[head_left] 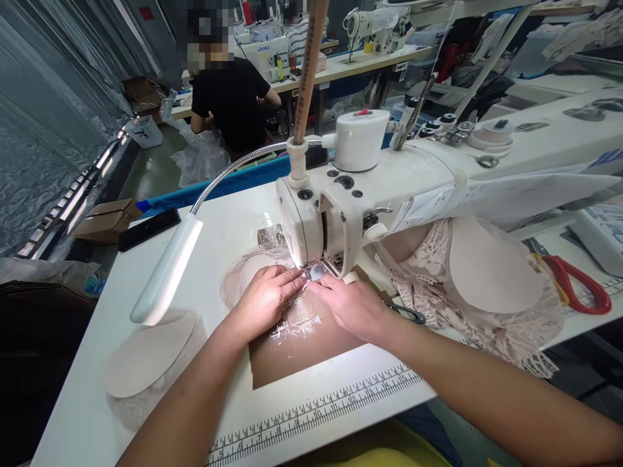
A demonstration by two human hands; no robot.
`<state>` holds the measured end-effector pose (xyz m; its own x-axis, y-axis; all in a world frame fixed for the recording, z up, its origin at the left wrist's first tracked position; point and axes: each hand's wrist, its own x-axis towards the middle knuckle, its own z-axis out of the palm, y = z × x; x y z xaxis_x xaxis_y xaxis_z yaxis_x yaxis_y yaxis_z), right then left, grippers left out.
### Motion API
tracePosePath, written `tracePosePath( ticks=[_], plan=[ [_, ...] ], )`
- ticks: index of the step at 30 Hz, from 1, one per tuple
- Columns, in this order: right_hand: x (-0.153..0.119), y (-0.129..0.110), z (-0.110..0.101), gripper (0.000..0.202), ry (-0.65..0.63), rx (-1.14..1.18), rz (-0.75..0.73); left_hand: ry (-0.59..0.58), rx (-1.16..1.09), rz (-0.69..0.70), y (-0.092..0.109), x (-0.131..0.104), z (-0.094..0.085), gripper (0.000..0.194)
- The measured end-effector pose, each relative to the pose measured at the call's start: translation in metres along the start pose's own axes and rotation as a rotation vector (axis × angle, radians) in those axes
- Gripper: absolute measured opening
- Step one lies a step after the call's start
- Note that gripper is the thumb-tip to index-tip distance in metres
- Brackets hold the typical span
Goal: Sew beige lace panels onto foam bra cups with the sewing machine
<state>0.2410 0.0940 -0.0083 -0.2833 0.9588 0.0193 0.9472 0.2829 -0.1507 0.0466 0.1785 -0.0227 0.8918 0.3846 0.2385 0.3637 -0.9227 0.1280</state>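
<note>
Under the needle of a white sewing machine lies a beige lace bra cup, partly covered by my left hand. My left hand presses the cup near the presser foot, its fingers close together and bent over the fabric. My right hand rests on the brown covered machine bed, its thumb and forefinger closed just right of the needle. What those fingertips hold, if anything, is too small to make out. Both hands' fingertips nearly meet at the presser foot.
Another beige cup lies at left below a lit lamp. More lace bra pieces are heaped at right beside red-handled scissors. Black thread snips lie by my right wrist. A phone sits at the far-left edge. A person sits beyond.
</note>
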Motion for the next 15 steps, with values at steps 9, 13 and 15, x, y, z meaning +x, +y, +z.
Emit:
tracePosePath(
  ticks=[9, 13, 15],
  plan=[
    [-0.004, 0.01, 0.007, 0.037, 0.09, 0.063, -0.059, -0.016, 0.01, -0.048, -0.003, 0.002, 0.002, 0.039],
    [-0.004, 0.011, 0.01, 0.037, 0.121, 0.08, -0.068, 0.004, 0.013, -0.056, -0.003, 0.0, 0.003, 0.037],
    [-0.004, 0.012, 0.012, 0.037, 0.145, 0.093, -0.086, 0.014, 0.014, -0.058, -0.002, 0.0, 0.002, 0.037]
  ],
)
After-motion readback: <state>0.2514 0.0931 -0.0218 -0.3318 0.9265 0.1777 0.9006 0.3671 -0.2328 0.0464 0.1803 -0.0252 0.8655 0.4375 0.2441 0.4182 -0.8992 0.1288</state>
